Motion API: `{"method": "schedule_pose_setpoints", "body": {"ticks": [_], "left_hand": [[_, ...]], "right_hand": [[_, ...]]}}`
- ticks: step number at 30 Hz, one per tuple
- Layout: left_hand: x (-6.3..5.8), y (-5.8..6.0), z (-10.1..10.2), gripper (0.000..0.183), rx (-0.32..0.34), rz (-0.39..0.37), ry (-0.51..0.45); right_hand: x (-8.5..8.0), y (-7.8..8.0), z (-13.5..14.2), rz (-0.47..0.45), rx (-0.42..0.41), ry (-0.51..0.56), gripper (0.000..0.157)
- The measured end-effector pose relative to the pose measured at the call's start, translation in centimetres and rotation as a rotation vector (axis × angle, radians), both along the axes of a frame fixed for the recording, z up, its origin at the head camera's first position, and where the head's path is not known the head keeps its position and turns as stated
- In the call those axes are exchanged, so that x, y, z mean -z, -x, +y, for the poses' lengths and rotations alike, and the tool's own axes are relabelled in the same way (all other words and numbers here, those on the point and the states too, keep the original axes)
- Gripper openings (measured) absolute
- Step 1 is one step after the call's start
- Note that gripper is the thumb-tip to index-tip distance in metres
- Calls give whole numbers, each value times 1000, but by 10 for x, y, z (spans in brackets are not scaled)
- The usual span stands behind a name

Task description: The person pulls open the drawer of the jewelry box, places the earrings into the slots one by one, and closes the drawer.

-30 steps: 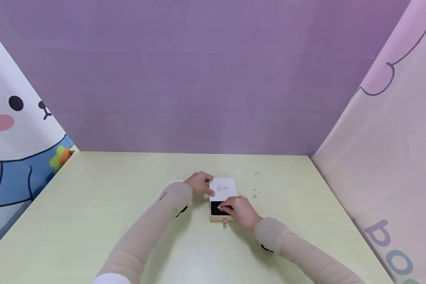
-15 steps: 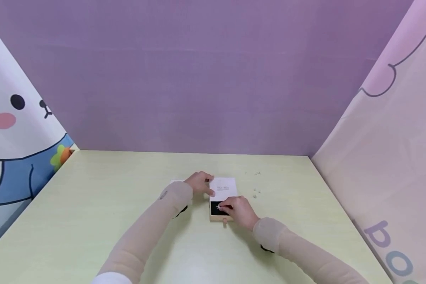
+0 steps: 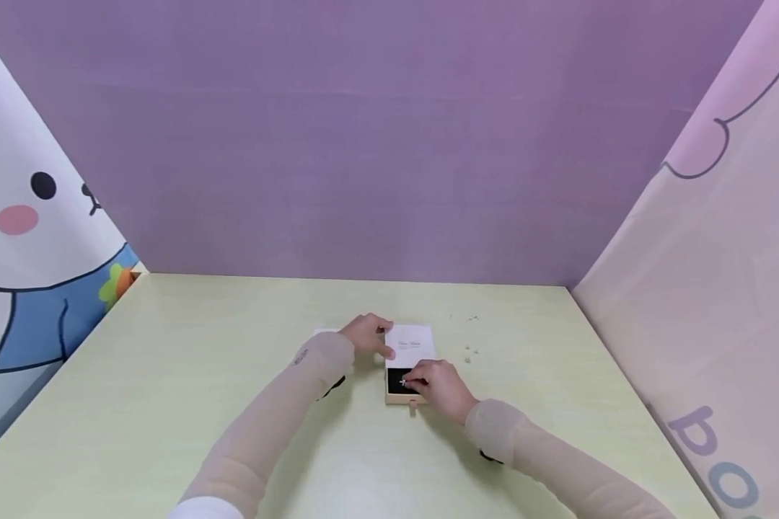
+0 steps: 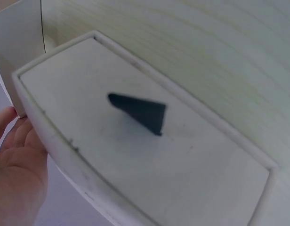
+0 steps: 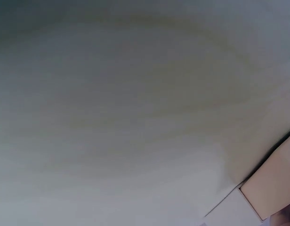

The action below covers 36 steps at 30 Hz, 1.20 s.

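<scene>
A small jewellery box lies mid-table, its white sleeve [image 3: 410, 344] printed with fine text. From its near end a drawer [image 3: 397, 398] is pulled partway out, showing a black insert [image 3: 394, 375] and a small tab in front. My left hand [image 3: 366, 336] grips the sleeve's left side, thumb near the front and fingers near the back. Over the insert, my right hand [image 3: 444, 389] pinches a small silver piece [image 3: 403, 382] between thumb and fingertips; its exact shape is too small to tell. In the right wrist view, only a corner of the drawer [image 5: 272, 183] appears.
A white tray-like box part [image 4: 192, 160] with a black tab [image 4: 140, 110] lies under my left forearm, mostly hidden from the head view. Several tiny silver pieces [image 3: 467, 359] are scattered right of the box. A purple wall [image 3: 363, 144] stands behind the table [image 3: 201, 375].
The silver piece in my right fingertips has shifted very slightly over the black insert. My left hand stays on the sleeve, and the head view has turned a little left.
</scene>
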<state>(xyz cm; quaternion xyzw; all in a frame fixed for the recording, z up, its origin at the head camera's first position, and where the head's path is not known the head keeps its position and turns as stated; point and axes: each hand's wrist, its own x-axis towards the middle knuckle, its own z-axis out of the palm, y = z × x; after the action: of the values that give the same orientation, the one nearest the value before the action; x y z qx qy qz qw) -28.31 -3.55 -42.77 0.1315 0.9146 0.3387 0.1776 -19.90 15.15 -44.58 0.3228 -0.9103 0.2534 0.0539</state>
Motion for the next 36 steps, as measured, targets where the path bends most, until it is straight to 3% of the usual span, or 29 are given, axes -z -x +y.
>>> {"method": "schedule_pose_setpoints", "body": {"ticks": [13,36], "left_hand": [[-4,-3,1,73,3,0,-3],[-8,-7,-3,72,-6,-24,-8]], "right_hand": [[-2,0,-1,84,-9,-89,7],[-2,-1,-7,22,33,-90,6]]}}
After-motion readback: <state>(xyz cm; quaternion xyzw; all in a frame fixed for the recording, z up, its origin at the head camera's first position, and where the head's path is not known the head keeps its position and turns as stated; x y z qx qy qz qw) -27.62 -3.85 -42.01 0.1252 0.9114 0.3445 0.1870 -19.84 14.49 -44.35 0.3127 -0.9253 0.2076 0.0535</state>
